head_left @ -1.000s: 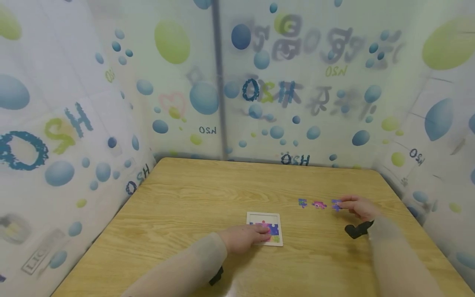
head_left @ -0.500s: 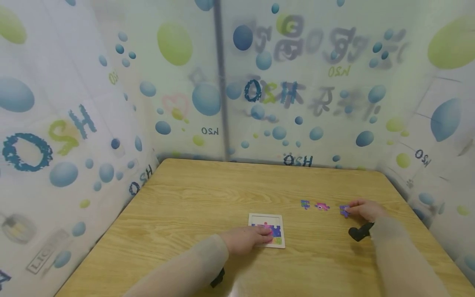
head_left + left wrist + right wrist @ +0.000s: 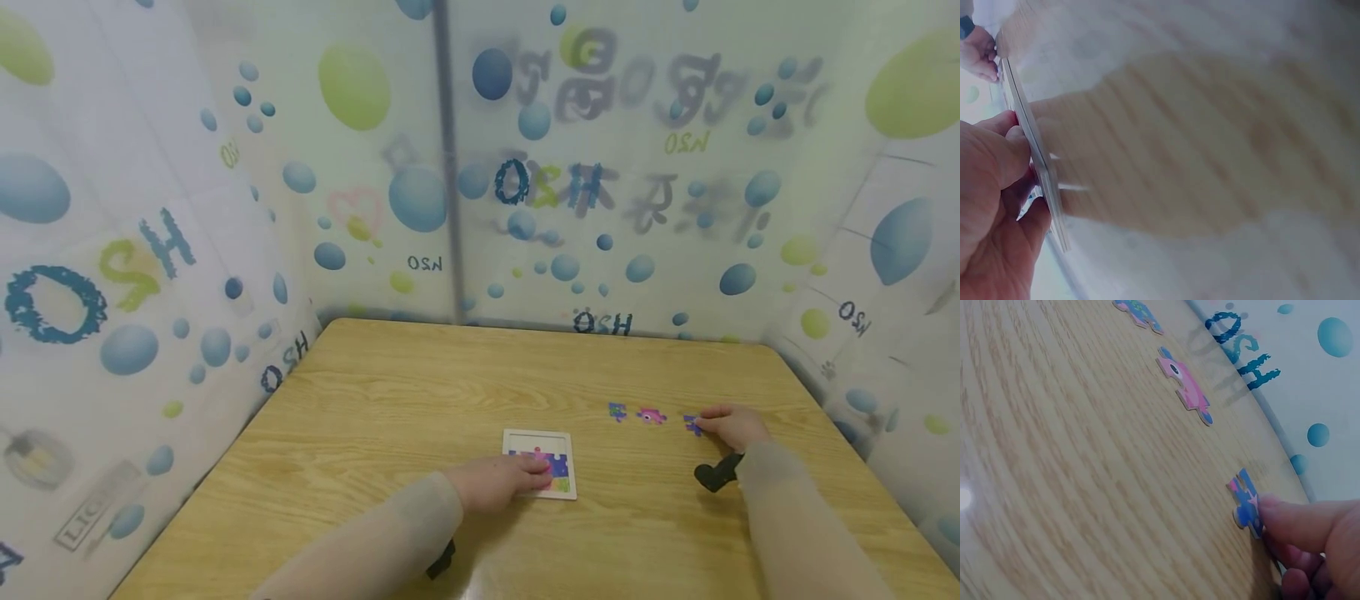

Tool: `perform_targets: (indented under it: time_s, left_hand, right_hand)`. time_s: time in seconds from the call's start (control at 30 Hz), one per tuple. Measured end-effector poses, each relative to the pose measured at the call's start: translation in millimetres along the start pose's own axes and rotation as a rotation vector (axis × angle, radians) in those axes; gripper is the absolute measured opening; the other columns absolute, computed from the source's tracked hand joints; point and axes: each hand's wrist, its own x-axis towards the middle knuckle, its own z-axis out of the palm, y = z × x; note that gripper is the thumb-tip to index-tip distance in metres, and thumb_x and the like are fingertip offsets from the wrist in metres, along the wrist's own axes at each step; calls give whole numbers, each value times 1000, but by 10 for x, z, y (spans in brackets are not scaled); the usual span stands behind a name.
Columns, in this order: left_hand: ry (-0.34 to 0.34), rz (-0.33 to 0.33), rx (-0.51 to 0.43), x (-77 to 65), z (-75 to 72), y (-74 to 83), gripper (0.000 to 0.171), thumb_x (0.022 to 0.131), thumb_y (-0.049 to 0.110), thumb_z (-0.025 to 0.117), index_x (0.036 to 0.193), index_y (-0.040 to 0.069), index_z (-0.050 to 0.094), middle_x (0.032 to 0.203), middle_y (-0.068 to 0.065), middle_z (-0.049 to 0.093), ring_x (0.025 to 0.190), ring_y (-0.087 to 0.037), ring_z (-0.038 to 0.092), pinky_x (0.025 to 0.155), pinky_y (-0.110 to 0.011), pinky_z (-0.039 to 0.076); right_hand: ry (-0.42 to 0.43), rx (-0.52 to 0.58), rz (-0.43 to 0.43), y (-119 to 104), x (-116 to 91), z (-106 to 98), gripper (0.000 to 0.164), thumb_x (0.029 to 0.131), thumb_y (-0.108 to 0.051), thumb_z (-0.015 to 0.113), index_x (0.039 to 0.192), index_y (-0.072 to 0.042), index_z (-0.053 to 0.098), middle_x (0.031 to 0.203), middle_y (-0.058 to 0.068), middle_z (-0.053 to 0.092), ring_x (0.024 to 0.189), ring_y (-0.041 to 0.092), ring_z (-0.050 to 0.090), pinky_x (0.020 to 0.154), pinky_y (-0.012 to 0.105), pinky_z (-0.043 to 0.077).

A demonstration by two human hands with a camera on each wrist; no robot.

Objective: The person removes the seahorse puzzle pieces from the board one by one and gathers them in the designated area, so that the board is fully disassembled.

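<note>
A small square jigsaw board (image 3: 540, 442) with a pale rim lies on the table, its nearer part filled with colourful pieces. My left hand (image 3: 491, 483) rests on it, fingers stretched over the pieces and covering some. The left wrist view catches the board edge-on, the thumb at its edge. Farther right, my right hand (image 3: 738, 427) pinches a blue puzzle piece (image 3: 1247, 505) with a pink star at its right side; the fingers behind are partly hidden. Left of it lie a pink piece with an eye (image 3: 651, 416) and a blue-green piece (image 3: 617, 412), neither touched.
The wooden table (image 3: 420, 375) reaches back to a curtain (image 3: 360, 167) printed with bubbles and letters, which also closes both sides. Black straps show at both wrists.
My right hand has shifted the blue piece a little to the right and nearer, away from the pink one. The left hand stays on the board. The head view has moved slightly.
</note>
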Motion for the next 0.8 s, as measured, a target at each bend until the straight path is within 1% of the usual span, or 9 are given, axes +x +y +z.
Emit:
perform_targets:
  time_s: [0.1,0.17,0.27,0.37,0.5,0.6,0.7,0.8]
  left_hand:
    - [5,4,8,0,-1,3,43,104,17,36,147,23,40,156,8,28,142,-10,23,115,-29,24]
    - [6,-1,-3,2,-2,7,43,104,17,36,147,23,40,156,8,27,143,-10,23,115,-30,23]
    - [6,-12,-19,-2,-7,12,43,104,18,36,147,23,40,156,9,27,143,-10,23,115,-30,23]
    - [2,-12,-9,-9,-10,15,44,104,17,37,147,24,40,156,9,27,143,-10,23,115,-30,23]
    - [0,-5,22,-23,-15,24,45,103,13,39,147,23,40,156,7,28,143,-11,24,115,-30,24]
    - [2,-2,27,-27,-21,29,45,103,13,39,147,23,40,156,7,28,143,-11,24,115,-30,25]
    - [5,7,26,-24,-24,28,45,103,14,38,147,22,40,156,6,28,143,-12,24,115,-31,24]
    - [6,17,32,-18,-27,22,44,103,14,38,147,21,40,155,5,29,143,-12,24,115,-30,24]
  right_hand:
    - [8,-4,17,13,4,4,61,91,-34,66,130,10,50,139,36,36,125,53,32,104,60,28]
    - [19,7,23,8,-3,10,61,90,-33,66,131,10,50,139,36,35,126,53,32,105,60,28]
    - [31,43,20,-28,-34,37,60,91,-30,65,131,11,48,138,36,37,125,52,34,104,59,30]
    - [31,68,14,-106,-70,95,61,93,-31,63,133,10,47,138,35,39,123,48,39,102,56,35]
    - [0,45,-13,-278,-101,192,59,96,-37,57,135,6,48,136,31,44,120,43,44,98,55,38]
    - [-24,57,-43,-410,-100,302,55,96,-35,57,134,5,50,133,28,47,115,39,46,95,53,40]
    - [-42,102,-65,-534,-95,467,50,96,-30,58,131,5,52,129,25,51,110,35,49,92,49,41]
    - [-53,167,-64,-665,-104,664,45,95,-27,61,128,3,56,124,20,55,107,31,49,91,45,41]
